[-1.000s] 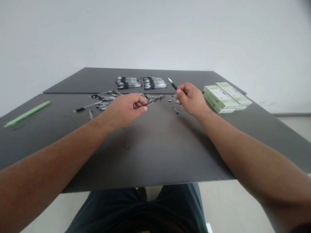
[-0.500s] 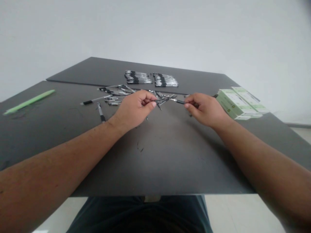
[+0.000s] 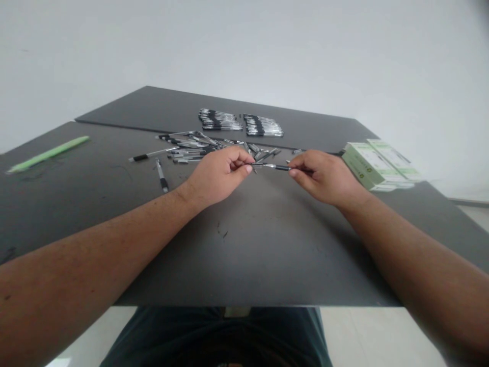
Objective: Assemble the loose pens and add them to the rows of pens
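My left hand (image 3: pixel 219 173) is closed in a pinch on one end of a thin pen part (image 3: pixel 271 166). My right hand (image 3: pixel 324 176) pinches the other, black end of it. The two hands meet over the middle of the dark table (image 3: pixel 248 244), the part lying level between them. Just behind my hands lies a loose heap of pens and pen parts (image 3: pixel 191 148).
Two neat rows of black-and-clear pens (image 3: pixel 240 122) lie at the back of the table. Green-and-white boxes (image 3: pixel 376 163) are stacked at the right. A green pen (image 3: pixel 48 153) lies at the far left. Single pens (image 3: pixel 162 176) lie left of the heap.
My right hand brought its black pen piece down and left until it met the thin part in my left hand. Both hands now hold it together.
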`<state>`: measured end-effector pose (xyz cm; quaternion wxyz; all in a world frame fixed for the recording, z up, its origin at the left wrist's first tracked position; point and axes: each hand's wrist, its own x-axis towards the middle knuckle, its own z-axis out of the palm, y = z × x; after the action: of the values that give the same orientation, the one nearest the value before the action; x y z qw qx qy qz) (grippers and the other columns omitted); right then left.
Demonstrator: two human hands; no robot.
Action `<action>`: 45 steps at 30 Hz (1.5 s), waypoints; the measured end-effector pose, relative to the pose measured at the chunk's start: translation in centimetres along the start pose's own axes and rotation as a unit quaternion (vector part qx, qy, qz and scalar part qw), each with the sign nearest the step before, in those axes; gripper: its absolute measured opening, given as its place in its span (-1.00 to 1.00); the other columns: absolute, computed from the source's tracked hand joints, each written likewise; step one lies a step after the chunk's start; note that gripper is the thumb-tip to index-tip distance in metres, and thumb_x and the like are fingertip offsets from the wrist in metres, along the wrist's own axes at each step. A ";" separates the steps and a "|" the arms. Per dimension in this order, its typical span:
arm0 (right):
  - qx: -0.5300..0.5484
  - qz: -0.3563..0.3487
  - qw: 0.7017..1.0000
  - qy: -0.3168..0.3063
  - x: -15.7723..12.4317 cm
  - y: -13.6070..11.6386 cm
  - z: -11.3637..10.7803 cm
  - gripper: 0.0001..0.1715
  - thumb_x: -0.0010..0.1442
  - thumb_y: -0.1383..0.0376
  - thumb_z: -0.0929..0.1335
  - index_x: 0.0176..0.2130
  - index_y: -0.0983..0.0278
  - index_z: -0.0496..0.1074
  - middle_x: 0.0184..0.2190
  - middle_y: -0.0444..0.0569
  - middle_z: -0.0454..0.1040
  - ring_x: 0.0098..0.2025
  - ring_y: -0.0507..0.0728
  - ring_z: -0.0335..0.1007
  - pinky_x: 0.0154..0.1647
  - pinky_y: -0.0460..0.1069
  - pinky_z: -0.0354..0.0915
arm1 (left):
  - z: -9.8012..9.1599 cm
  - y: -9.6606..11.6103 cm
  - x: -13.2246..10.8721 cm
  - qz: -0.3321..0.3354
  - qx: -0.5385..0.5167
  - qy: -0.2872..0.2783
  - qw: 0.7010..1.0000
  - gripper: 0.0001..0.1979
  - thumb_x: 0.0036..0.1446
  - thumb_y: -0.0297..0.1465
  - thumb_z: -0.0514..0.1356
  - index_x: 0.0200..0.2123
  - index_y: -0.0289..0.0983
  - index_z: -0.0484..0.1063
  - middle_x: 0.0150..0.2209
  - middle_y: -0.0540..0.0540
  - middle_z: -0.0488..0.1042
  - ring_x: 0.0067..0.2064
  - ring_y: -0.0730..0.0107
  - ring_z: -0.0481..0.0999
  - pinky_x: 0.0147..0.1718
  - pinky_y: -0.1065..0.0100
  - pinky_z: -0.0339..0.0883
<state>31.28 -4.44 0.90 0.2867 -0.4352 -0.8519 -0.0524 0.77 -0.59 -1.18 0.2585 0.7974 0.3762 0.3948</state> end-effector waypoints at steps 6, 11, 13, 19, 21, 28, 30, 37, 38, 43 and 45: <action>0.000 -0.005 1.000 -0.003 0.0 -0.2 0.1 -0.84 0.43 0.18 0.42 -0.14 0.17 0.63 -0.26 0.00 0.69 -0.24 0.23 0.60 -0.15 0.07 0.41 | -0.1 0.4 0.0 0.008 0.023 -0.008 1.000 -0.76 0.34 -0.31 0.30 -0.03 -0.25 0.69 -0.19 -0.09 0.74 -0.18 0.27 0.68 -0.08 0.26 0.55; 0.006 -0.013 1.000 -0.011 0.0 -0.6 0.2 -0.89 0.41 0.23 0.44 -0.13 0.17 0.62 -0.25 -0.01 0.69 -0.23 0.23 0.60 -0.16 0.07 0.38 | -0.1 0.7 -0.1 0.004 0.018 -0.036 0.999 -0.77 0.35 -0.32 0.30 -0.02 -0.24 0.69 -0.19 -0.08 0.74 -0.18 0.27 0.69 -0.09 0.28 0.55; 0.009 -0.018 1.000 -0.014 0.0 -0.8 0.2 -0.90 0.41 0.25 0.44 -0.12 0.18 0.62 -0.24 -0.01 0.69 -0.22 0.24 0.61 -0.17 0.06 0.37 | -0.1 0.7 -0.2 0.002 0.013 -0.043 0.999 -0.77 0.36 -0.32 0.30 -0.01 -0.24 0.69 -0.18 -0.08 0.74 -0.18 0.28 0.70 -0.07 0.28 0.56; 0.017 -0.031 0.999 -0.028 0.0 -1.1 0.1 -0.87 0.38 0.30 0.43 -0.09 0.18 0.63 -0.20 0.00 0.72 -0.19 0.24 0.63 -0.15 0.08 0.40 | -0.2 1.0 -0.1 -0.005 0.015 -0.057 0.998 -0.77 0.32 -0.30 0.35 -0.01 -0.22 0.71 -0.20 -0.07 0.75 -0.19 0.28 0.71 -0.09 0.30 0.56; 0.019 -0.037 0.999 -0.027 0.0 -1.2 0.1 -0.80 0.34 0.35 0.43 -0.07 0.18 0.64 -0.19 0.00 0.72 -0.19 0.24 0.63 -0.14 0.08 0.41 | -0.3 1.0 -0.1 -0.008 0.021 -0.063 0.998 -0.77 0.32 -0.29 0.35 -0.02 -0.21 0.71 -0.21 -0.06 0.75 -0.20 0.28 0.71 -0.11 0.30 0.56; 0.021 -0.047 0.998 -0.022 -0.1 -1.0 0.2 -0.77 0.35 0.37 0.42 -0.04 0.19 0.66 -0.18 0.02 0.74 -0.17 0.26 0.65 -0.11 0.11 0.45 | -0.4 1.1 -0.1 -0.024 0.029 -0.064 0.997 -0.75 0.34 -0.29 0.34 0.01 -0.21 0.71 -0.18 -0.07 0.78 -0.20 0.27 0.74 -0.06 0.27 0.60; 0.022 -0.041 0.999 -0.024 -0.1 -0.9 0.2 -0.76 0.36 0.36 0.41 -0.03 0.19 0.66 -0.17 0.02 0.74 -0.15 0.27 0.65 -0.09 0.11 0.45 | -0.3 1.1 -0.1 -0.027 0.019 -0.062 0.998 -0.74 0.35 -0.29 0.34 0.02 -0.21 0.72 -0.14 -0.09 0.79 -0.17 0.25 0.75 -0.06 0.25 0.62; 0.031 -0.032 0.999 -0.030 0.0 -0.9 0.5 -0.78 0.39 0.35 0.39 -0.04 0.19 0.64 -0.15 0.04 0.73 -0.12 0.26 0.65 -0.07 0.10 0.45 | -0.3 0.9 -0.2 -0.043 -0.021 -0.065 0.997 -0.75 0.34 -0.27 0.36 0.00 -0.22 0.72 -0.15 -0.12 0.79 -0.20 0.25 0.76 -0.16 0.28 0.65; 0.031 -0.030 0.999 -0.031 0.0 -0.9 0.5 -0.78 0.40 0.35 0.39 -0.04 0.19 0.64 -0.14 0.04 0.73 -0.12 0.26 0.65 -0.07 0.10 0.45 | -0.3 1.0 -0.2 -0.043 -0.024 -0.065 0.997 -0.75 0.34 -0.27 0.37 0.00 -0.23 0.72 -0.17 -0.12 0.79 -0.22 0.26 0.76 -0.18 0.29 0.64; 0.028 -0.010 0.999 -0.046 0.0 -1.0 0.5 -0.78 0.40 0.33 0.38 -0.04 0.16 0.63 -0.13 0.05 0.73 -0.12 0.28 0.63 -0.05 0.14 0.46 | -0.4 1.1 -0.1 -0.049 -0.048 -0.081 0.994 -0.77 0.32 -0.28 0.37 -0.03 -0.25 0.71 -0.25 -0.11 0.77 -0.34 0.31 0.72 -0.30 0.32 0.58; 0.031 -0.007 0.998 -0.048 0.0 -1.1 0.5 -0.78 0.39 0.32 0.38 -0.04 0.16 0.63 -0.13 0.05 0.72 -0.12 0.29 0.62 -0.04 0.15 0.46 | -0.4 1.2 -0.1 -0.057 -0.049 -0.088 0.993 -0.78 0.32 -0.29 0.37 -0.04 -0.26 0.70 -0.27 -0.10 0.77 -0.38 0.34 0.70 -0.32 0.33 0.57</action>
<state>30.22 -4.95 0.60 0.2585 -0.4218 -0.8690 -0.0066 0.84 -1.34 -0.14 0.3517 0.7924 0.3774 0.3256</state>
